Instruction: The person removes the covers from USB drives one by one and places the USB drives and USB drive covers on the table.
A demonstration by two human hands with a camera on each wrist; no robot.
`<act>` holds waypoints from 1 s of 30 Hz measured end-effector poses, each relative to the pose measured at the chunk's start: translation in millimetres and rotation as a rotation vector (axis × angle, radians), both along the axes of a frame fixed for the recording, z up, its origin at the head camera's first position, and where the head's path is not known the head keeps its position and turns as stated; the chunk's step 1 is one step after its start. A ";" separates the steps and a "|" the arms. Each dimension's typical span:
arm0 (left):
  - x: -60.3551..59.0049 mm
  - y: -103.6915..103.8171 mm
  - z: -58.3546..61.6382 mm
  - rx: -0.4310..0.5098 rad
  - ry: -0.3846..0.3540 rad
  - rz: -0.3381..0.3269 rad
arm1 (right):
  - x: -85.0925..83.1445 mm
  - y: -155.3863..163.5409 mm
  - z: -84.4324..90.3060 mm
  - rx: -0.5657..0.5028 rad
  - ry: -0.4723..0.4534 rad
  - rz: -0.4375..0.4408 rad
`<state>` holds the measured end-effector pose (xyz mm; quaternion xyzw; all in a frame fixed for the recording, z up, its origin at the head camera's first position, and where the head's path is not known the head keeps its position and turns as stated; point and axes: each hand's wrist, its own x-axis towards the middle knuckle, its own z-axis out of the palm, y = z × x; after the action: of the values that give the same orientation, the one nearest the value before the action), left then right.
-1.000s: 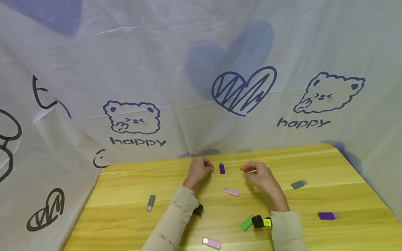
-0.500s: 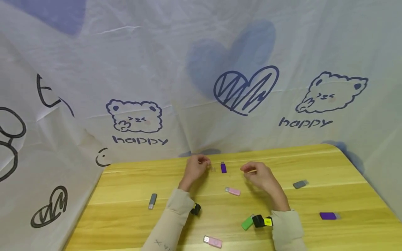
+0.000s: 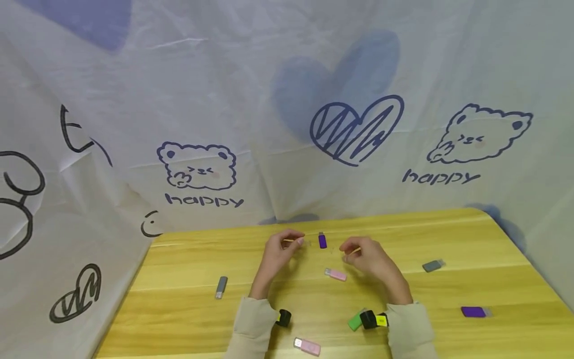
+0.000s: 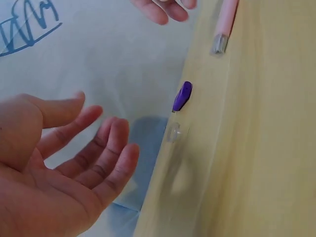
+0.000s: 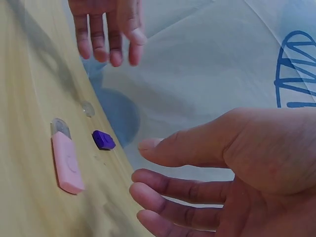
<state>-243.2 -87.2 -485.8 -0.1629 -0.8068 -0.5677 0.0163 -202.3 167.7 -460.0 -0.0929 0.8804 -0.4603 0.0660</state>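
Poised either side of the purple drive [image 3: 322, 241]

The purple drive lies flat near the bench's far edge, between the left hand [image 3: 281, 247] and the right hand [image 3: 367, 257]. Neither hand has hold of anything: the fingers are loosely bent, each thumb standing well apart from them. This looks like a pause ahead of a pick-up, with nothing yet grasped. Lifting the drive would call for a light fingertip pinch across its narrow body.

Just beside it, towards the left hand, sits a clear cap [image 4: 174, 132], see-through and rounded, probably hard plastic and easy to nudge away. The drive is a stubby oblong, matt-looking, its plug facing the back. The nearby pink drive [image 3: 335, 274] is longer, smooth and rounded-edged, clear plastic covering its metal plug. The bench [image 3: 179, 319] has a yellow, streaky wood grain; the cloth [image 3: 251, 99] behind it is creased.
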 end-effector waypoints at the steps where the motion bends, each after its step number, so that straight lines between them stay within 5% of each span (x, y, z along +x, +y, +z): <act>1: 1.9 0.6 -0.5 0.022 -0.003 0.000 | 0.4 -1.6 -1.0 0.003 -0.001 0.002; 9: 13.0 -1.5 -6.8 0.074 -0.038 0.012 | 4.3 -17.2 -12.4 0.082 -0.050 0.026; 18: 16.7 1.9 -3.9 0.023 -0.013 -0.002 | 4.8 -19.6 -12.6 0.175 0.027 0.170; 30: 15.3 -1.8 -1.7 0.019 -0.011 0.009 | 1.3 -25.1 -15.0 0.192 0.000 0.130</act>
<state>-227.9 -89.0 -487.5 -0.1560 -0.8023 -0.5760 0.0159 -201.0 142.6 -475.0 -0.1431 0.9126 -0.3685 0.1044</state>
